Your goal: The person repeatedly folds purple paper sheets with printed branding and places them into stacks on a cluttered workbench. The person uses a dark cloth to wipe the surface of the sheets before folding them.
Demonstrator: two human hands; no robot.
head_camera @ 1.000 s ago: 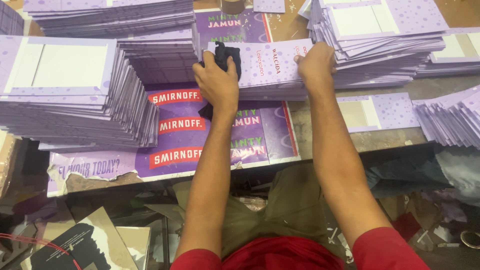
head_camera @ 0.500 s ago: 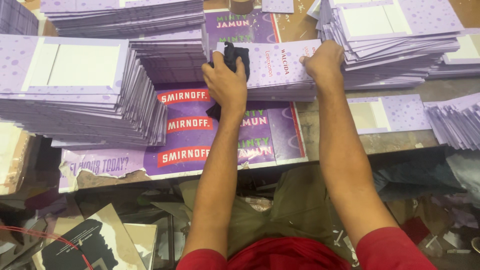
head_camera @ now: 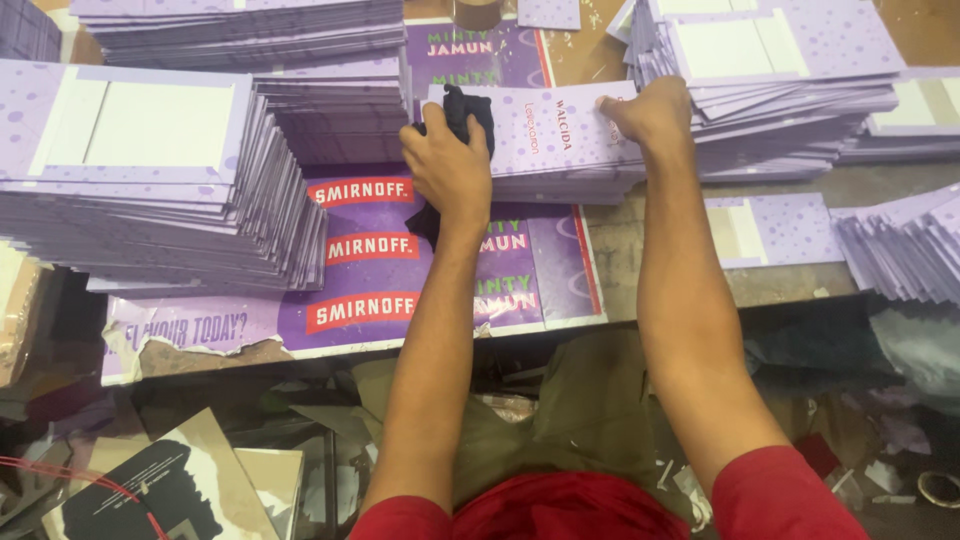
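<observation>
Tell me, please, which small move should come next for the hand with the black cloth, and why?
Probably draw the black cloth rightward across the top purple sheet: the left hand presses it at the sheet's left end, while the right hand pins the right end.

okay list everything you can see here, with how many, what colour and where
black cloth: one, black, on the middle card stack under the left hand
middle card stack: one, lilac
other card stacks: several, lilac with white panels, left, top and right
printed poster: one, purple with red bands, flat on the table
loose card: one, lilac, right
left hand: on the cloth
right hand: on the stack's right end
</observation>
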